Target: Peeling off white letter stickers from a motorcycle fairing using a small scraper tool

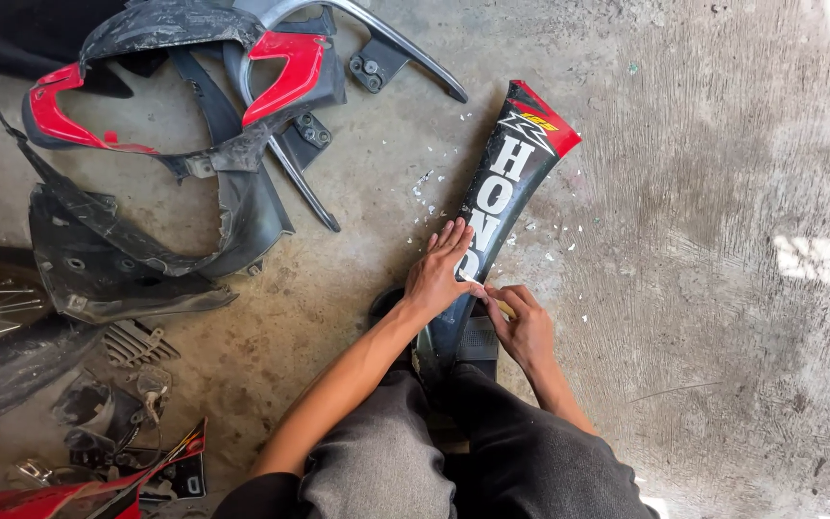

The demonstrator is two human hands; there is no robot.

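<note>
On my left, a pile of broken fairings (146, 192) litters the concrete floor (722, 288). My left hand (439, 274) lies flat on the black panel (501, 192), which stretches away up-right. My right hand (523, 322) pinches something small at its near edge.

1. The long fairing panel (503, 187) is glossy black with white lettering, a red tip and a small yellow mark.
2. The heap of body panels (175, 144) near the concrete floor's (703, 240) top-left corner is dull black with red inserts.
3. The floor is mottled grey-brown, flecked with white chips (425, 187).
4. The trousers (453, 452) are grey.
</note>
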